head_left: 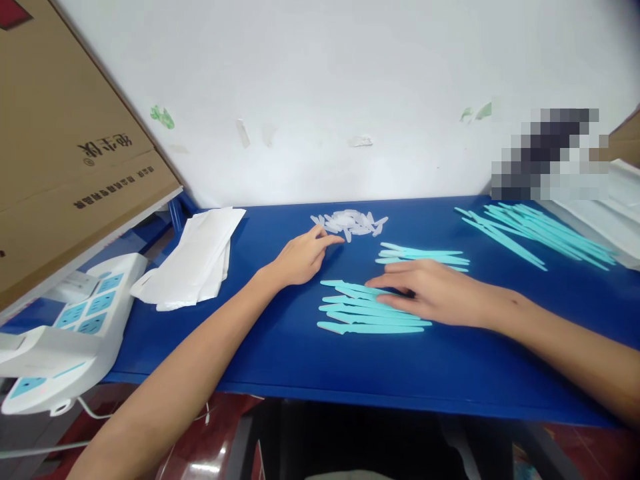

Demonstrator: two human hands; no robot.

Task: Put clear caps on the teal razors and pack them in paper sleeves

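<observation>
My left hand (pixel 305 255) is at the near left edge of a pile of small translucent blade caps (pixel 353 222), one finger stretched out beside them. Its fingers are apart and nothing shows in them. Over a row of slim turquoise eyebrow razors (pixel 370 319) hovers or rests my right hand (pixel 430 291), thumb and index finger spread at the upper razors. Whether its fingertips touch a razor I cannot tell. Just behind that hand lies a smaller group of turquoise razors (pixel 425 254), partly covered by it.
A larger heap of turquoise razors (pixel 550 230) lies at the right, near a white tray (pixel 620 200). White bags or sheets (pixel 193 260) are stacked at the left. A power strip (pixel 95 310) and a cardboard box (pixel 75 133) flank the blue table (pixel 280 353); a white wall stands behind.
</observation>
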